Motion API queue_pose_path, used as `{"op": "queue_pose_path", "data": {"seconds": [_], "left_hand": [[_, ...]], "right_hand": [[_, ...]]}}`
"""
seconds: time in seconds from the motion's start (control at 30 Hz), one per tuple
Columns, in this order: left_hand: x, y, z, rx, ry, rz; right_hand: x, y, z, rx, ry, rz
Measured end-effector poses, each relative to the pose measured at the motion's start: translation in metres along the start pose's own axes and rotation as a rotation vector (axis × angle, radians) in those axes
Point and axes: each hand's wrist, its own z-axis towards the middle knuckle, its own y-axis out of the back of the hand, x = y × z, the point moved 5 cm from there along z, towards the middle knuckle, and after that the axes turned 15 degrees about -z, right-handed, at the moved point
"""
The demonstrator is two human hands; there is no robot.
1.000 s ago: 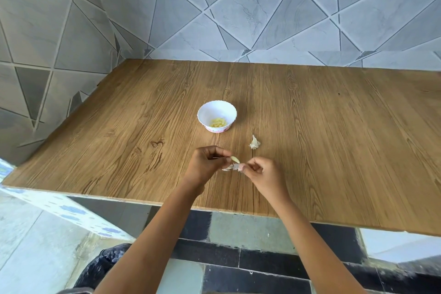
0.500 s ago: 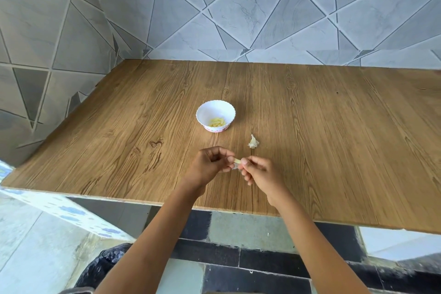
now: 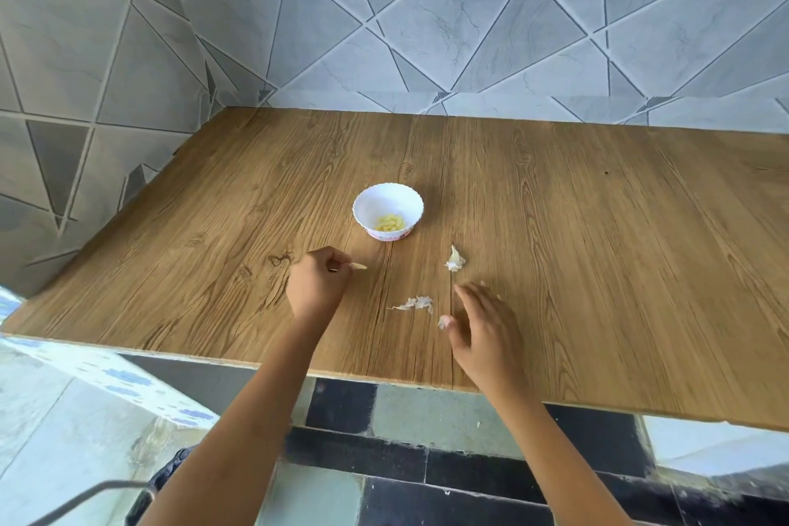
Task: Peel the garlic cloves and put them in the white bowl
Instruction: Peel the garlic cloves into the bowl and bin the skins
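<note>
A wall of grey marble-look tiles cut into triangles (image 3: 427, 34) runs along the far edge and the left edge of a brown wood-grain tabletop (image 3: 597, 269). Below the near edge lies a floor of black and grey-green square tiles (image 3: 384, 461).

Two bare forearms reach over the near edge. The left hand (image 3: 318, 288) is curled, knuckles up, and pinches a small pale-yellow peeled garlic clove (image 3: 358, 266) between thumb and forefinger; the clove's tip sticks out towards the right edge, just above the wood. The right hand (image 3: 482, 333) is spread wide with straight fingers, palm down, low over the tabletop and nearer the near edge than the left hand. It grips nothing.

A small round white bowl with a scalloped rim and a pink-patterned foot (image 3: 363, 201) stands about midway between the near and far edges, left of centre, beyond the two hands. In its bottom lies a heap of yellowish peeled garlic cloves (image 3: 390, 222).

Between bowl and right hand rests a white unpeeled garlic piece with a pointed tip (image 3: 455, 260). A strip of papery white garlic skin (image 3: 416, 303) lies between the hands. A tiny white scrap of skin (image 3: 442, 322) sits at the right thumb tip; whether it touches the thumb cannot be told.
</note>
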Motion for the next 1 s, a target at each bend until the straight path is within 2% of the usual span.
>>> {"op": "queue_pose_path", "data": {"seconds": [0.1, 0.27, 0.43, 0.63, 0.8, 1.0], "left_hand": [[0.003, -0.002, 0.001, 0.042, -0.024, 0.089], [-0.017, -0.01, -0.015, 0.095, -0.183, 0.221], [-0.029, -0.061, -0.048, 0.474, -0.242, 0.301], [-0.046, -0.088, -0.069, 0.64, -0.313, 0.287], [-0.054, -0.094, -0.078, 0.673, -0.385, 0.347], [-0.058, -0.1, -0.085, 0.616, -0.46, 0.423]], "right_hand": [[-0.004, -0.009, -0.006, 0.074, -0.02, 0.016], [-0.006, -0.008, -0.007, 0.042, -0.058, 0.132], [-0.011, -0.002, -0.008, 0.028, -0.136, 0.313], [-0.017, 0.005, -0.009, -0.013, -0.194, 0.473], [-0.023, 0.011, -0.01, 0.023, -0.303, 0.722], [-0.029, 0.011, -0.009, 0.056, -0.395, 0.941]]}}
